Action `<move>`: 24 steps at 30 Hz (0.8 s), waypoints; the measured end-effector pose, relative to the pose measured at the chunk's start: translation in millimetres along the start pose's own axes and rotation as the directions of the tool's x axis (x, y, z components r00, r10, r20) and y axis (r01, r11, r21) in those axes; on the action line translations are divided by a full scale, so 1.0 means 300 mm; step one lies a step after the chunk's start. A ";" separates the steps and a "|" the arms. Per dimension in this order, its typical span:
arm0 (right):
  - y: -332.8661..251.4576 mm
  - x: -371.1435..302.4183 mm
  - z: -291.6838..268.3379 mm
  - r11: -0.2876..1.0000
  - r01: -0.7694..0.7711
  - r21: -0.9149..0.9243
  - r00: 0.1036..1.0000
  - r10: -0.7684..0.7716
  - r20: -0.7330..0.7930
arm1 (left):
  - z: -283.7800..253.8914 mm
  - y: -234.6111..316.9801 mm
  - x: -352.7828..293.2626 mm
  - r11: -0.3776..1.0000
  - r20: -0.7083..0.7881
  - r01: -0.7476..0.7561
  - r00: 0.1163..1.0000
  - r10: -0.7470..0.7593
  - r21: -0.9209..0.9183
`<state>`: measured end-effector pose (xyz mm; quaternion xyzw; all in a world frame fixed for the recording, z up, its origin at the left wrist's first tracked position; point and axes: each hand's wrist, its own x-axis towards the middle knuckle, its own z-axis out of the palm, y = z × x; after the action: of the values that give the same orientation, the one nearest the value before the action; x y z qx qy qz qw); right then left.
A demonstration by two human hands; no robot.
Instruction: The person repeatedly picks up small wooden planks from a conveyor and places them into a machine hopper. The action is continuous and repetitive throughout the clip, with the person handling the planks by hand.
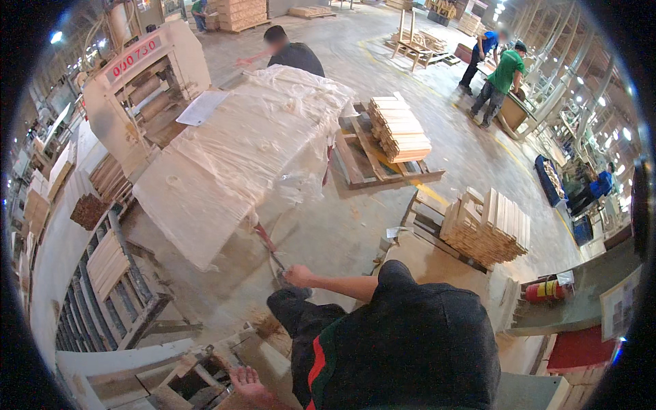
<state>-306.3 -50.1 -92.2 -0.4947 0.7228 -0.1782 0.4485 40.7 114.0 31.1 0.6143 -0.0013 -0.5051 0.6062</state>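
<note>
My right hand [298,275] is closed at the end of a thin dark rod [276,260]. The rod runs up to a red metal part [264,237] by the near edge of a table draped in cloudy plastic sheeting [273,116]. Bare pale board [188,205] shows at the table's near left corner. Low at the bottom, my left hand [250,383] has its fingers stretched out beside a wooden frame [183,378] with dark openings. Whether it touches the frame is hard to see.
A roller machine [140,92] stands beyond the table. Slatted metal rollers [102,301] lie left. Wood strips sit stacked on a pallet [355,154], with another stack [486,229] nearer. A person in black [297,58] is behind the table. A fire extinguisher [547,291] is right.
</note>
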 end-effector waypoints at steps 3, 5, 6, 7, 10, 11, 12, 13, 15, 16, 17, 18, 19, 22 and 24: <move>-0.016 0.008 0.009 0.995 0.096 -0.005 0.980 -0.096 -0.175 | -0.020 0.016 0.043 0.999 0.117 0.039 0.992 -0.042 0.027; -0.119 0.016 0.038 0.985 0.172 0.028 0.981 -0.168 -0.092 | -0.005 0.048 0.026 0.998 0.185 -0.004 0.983 -0.007 0.061; -0.184 0.026 0.053 0.977 0.210 0.046 0.977 -0.208 -0.045 | -0.013 0.060 0.054 0.996 0.255 0.007 0.967 -0.029 0.084; -0.253 0.051 0.076 0.970 0.234 0.064 0.972 -0.234 -0.021 | -0.026 0.071 0.098 0.994 0.321 0.020 0.946 -0.053 0.105; -0.494 0.116 0.219 0.927 0.343 0.152 0.928 -0.359 0.096 | -0.054 0.067 0.137 0.967 0.358 -0.113 0.933 0.024 0.230; -0.596 0.139 0.271 0.896 0.397 0.197 0.895 -0.426 0.132 | -0.018 0.095 0.119 0.942 0.339 -0.183 0.937 0.081 0.281; -0.698 0.158 0.326 0.862 0.443 0.248 0.856 -0.489 0.170 | 0.018 0.118 0.099 0.931 0.300 -0.170 0.951 0.070 0.322; -0.789 0.177 0.360 0.857 0.445 0.260 0.848 -0.497 0.186 | 0.097 0.157 0.081 0.916 0.270 -0.154 0.961 0.052 0.369; -0.967 0.218 0.448 0.818 0.470 0.331 0.808 -0.550 0.213 | 0.230 0.244 0.034 0.898 0.210 -0.143 0.976 0.058 0.415; -1.052 0.244 0.495 0.791 0.478 0.382 0.789 -0.578 0.209 | 0.262 0.280 0.045 0.885 0.199 -0.148 0.978 0.065 0.441; -1.126 0.278 0.536 0.767 0.482 0.424 0.780 -0.596 0.190 | 0.303 0.315 0.071 0.872 0.203 -0.151 0.977 0.060 0.466; -1.197 0.307 0.586 0.737 0.471 0.485 0.763 -0.616 0.196 | 0.333 0.346 0.098 0.857 0.212 -0.152 0.976 0.051 0.492; -1.274 0.339 0.637 0.707 0.455 0.541 0.747 -0.634 0.200 | 0.352 0.369 0.137 0.869 0.210 -0.161 0.975 0.068 0.469; -1.434 0.447 0.821 0.676 0.488 0.553 0.718 -0.671 0.186 | 0.397 0.431 0.220 0.910 0.183 -0.130 0.981 0.061 0.394; -1.552 0.535 0.911 0.687 0.533 0.493 0.703 -0.684 0.194 | 0.426 0.475 0.251 0.915 0.126 -0.102 0.990 0.056 0.391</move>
<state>160.1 -347.9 12.6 -0.6305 0.3638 -0.3688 0.5780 85.1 -64.9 122.3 0.6944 -0.1626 -0.5032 0.4881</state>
